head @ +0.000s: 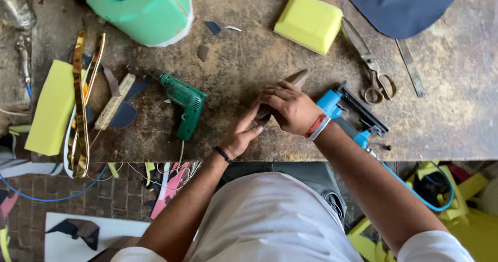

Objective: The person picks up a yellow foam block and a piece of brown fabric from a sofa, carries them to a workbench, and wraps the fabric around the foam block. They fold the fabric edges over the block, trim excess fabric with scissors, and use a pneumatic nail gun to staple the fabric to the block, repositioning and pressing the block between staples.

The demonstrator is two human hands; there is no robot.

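Observation:
Both hands meet over a brown pointed piece (296, 78), shaped like a shoe upper or heel part, lying on the worn wooden bench (249, 60). My right hand (290, 109) grips it from above, fingers curled over its middle. My left hand (244, 133) presses against its near end from below. Only the pointed far tip of the piece shows; the remainder is hidden under my hands. A black band circles my left wrist, red and white bands my right.
A green electric drill (182, 102) lies left of my hands, a blue staple gun (353, 118) with a blue hose right. Scissors (371, 70), yellow foam block (309, 21), green foam roll (142, 8), dark blue fabric (404, 3), gold strips (80, 106) and yellow foam slab (52, 109) surround them.

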